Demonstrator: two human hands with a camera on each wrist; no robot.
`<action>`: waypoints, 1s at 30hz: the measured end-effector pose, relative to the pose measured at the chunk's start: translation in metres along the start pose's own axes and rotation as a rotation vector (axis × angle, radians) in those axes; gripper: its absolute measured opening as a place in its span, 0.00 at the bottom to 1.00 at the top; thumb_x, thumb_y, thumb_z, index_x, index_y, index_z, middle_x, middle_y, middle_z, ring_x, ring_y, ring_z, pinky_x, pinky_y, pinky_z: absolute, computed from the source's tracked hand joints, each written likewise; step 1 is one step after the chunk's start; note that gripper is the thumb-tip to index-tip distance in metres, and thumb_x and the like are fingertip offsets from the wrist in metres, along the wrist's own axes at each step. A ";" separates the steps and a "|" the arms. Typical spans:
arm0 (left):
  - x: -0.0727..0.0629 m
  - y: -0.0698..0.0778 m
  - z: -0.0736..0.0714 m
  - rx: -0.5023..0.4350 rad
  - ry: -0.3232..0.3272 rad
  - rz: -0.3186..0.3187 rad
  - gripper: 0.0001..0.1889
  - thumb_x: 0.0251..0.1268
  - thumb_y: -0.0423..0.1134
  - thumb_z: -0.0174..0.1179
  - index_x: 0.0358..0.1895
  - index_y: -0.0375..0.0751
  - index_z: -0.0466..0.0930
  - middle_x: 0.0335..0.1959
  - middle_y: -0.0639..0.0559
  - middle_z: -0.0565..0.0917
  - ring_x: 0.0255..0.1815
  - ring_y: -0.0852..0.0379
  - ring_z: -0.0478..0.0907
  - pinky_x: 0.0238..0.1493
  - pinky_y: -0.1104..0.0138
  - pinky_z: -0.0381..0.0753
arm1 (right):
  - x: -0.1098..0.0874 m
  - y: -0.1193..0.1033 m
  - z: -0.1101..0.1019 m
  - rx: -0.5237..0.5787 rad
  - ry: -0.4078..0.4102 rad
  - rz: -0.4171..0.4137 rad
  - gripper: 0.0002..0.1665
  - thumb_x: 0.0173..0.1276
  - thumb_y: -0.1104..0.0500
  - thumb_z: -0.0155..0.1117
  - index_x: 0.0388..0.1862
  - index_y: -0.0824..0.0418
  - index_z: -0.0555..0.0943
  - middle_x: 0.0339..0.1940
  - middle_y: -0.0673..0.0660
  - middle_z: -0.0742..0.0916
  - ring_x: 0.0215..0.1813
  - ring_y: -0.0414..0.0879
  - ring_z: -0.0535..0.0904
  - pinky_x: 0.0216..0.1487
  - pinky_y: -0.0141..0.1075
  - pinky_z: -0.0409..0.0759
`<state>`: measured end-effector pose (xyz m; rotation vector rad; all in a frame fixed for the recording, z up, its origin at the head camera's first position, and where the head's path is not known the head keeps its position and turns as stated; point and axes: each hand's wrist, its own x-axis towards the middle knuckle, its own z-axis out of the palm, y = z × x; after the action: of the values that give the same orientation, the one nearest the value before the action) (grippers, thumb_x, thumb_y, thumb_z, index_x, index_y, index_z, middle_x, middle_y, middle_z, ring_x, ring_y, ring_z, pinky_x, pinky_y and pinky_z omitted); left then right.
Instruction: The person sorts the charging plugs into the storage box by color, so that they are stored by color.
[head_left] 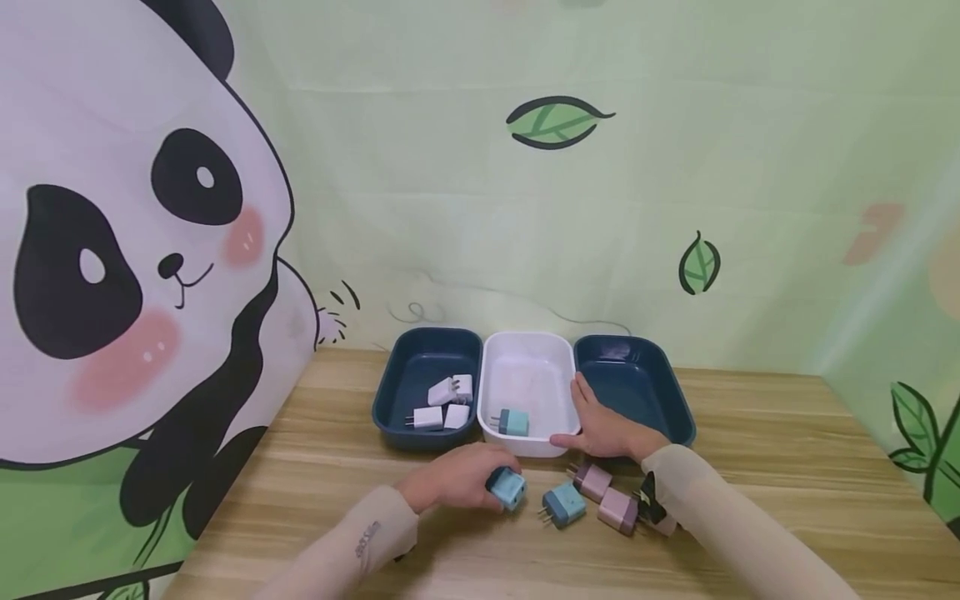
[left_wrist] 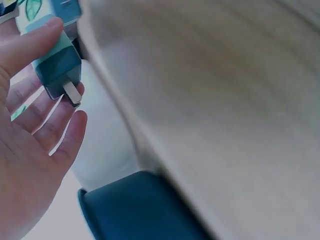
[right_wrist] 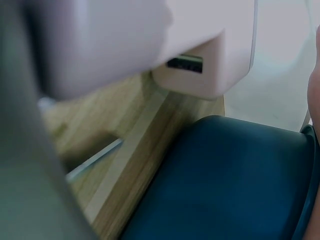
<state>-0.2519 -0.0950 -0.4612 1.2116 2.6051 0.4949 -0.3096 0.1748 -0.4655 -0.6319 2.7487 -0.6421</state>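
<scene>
My left hand (head_left: 463, 477) pinches a blue charger plug (head_left: 508, 489) just in front of the white tray (head_left: 528, 450). In the left wrist view, the thumb presses on that plug's (left_wrist: 57, 65) side and a metal prong points out between the fingers. My right hand (head_left: 606, 425) rests on the white tray's right front rim, fingers extended and nothing held. Inside the white tray lies one teal charger plug (head_left: 514, 422). On the table between the hands are another blue plug (head_left: 564, 505) and pink plugs (head_left: 618, 511), one partly hidden by the right sleeve.
A dark blue tray (head_left: 384, 408) on the left holds several white charger plugs (head_left: 428, 418). Another dark blue tray (head_left: 678, 408) adjoins the white one on the right. All three stand on a wooden table (head_left: 315, 467) against a printed cloth backdrop (head_left: 450, 208).
</scene>
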 end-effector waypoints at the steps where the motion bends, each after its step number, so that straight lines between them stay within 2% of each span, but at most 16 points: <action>1: -0.001 0.001 -0.003 -0.006 0.006 0.009 0.21 0.52 0.44 0.70 0.51 0.51 0.77 0.46 0.62 0.77 0.43 0.66 0.72 0.47 0.71 0.73 | 0.000 0.000 0.000 0.000 -0.002 0.001 0.69 0.57 0.29 0.59 0.75 0.67 0.32 0.76 0.63 0.35 0.74 0.62 0.43 0.67 0.56 0.55; 5: -0.004 0.004 -0.017 -0.009 0.037 0.035 0.20 0.55 0.46 0.68 0.51 0.49 0.77 0.44 0.62 0.77 0.42 0.66 0.71 0.46 0.72 0.73 | -0.001 0.001 0.000 -0.004 -0.003 -0.008 0.69 0.58 0.30 0.59 0.74 0.68 0.33 0.75 0.64 0.35 0.74 0.63 0.43 0.67 0.56 0.56; 7: -0.005 0.007 -0.026 -0.005 0.056 0.029 0.21 0.56 0.47 0.68 0.52 0.48 0.76 0.43 0.62 0.77 0.41 0.65 0.71 0.45 0.71 0.73 | -0.001 0.001 -0.001 -0.002 0.001 -0.013 0.68 0.58 0.30 0.60 0.74 0.68 0.33 0.75 0.64 0.35 0.74 0.63 0.43 0.66 0.56 0.56; 14: -0.003 0.005 -0.049 0.002 0.120 -0.057 0.22 0.58 0.47 0.66 0.54 0.48 0.74 0.45 0.59 0.75 0.41 0.62 0.71 0.45 0.70 0.73 | 0.000 -0.002 -0.001 -0.006 -0.001 -0.015 0.66 0.60 0.34 0.61 0.74 0.70 0.34 0.75 0.66 0.36 0.74 0.64 0.43 0.67 0.56 0.55; 22: 0.018 -0.008 -0.063 0.005 0.165 -0.179 0.24 0.62 0.46 0.63 0.59 0.43 0.69 0.48 0.52 0.75 0.44 0.58 0.71 0.50 0.65 0.74 | 0.000 -0.003 -0.003 0.014 -0.010 -0.013 0.66 0.61 0.35 0.61 0.74 0.69 0.33 0.75 0.66 0.35 0.74 0.64 0.43 0.67 0.57 0.55; 30: 0.041 -0.025 -0.062 -0.067 0.212 -0.296 0.26 0.63 0.46 0.62 0.62 0.42 0.67 0.50 0.51 0.73 0.46 0.56 0.70 0.54 0.63 0.74 | 0.000 -0.004 -0.003 0.006 -0.025 0.002 0.69 0.58 0.30 0.59 0.74 0.68 0.32 0.75 0.65 0.34 0.74 0.63 0.42 0.67 0.56 0.54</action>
<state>-0.3165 -0.0908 -0.4162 0.7703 2.8508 0.6748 -0.3092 0.1734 -0.4608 -0.6313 2.7226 -0.6372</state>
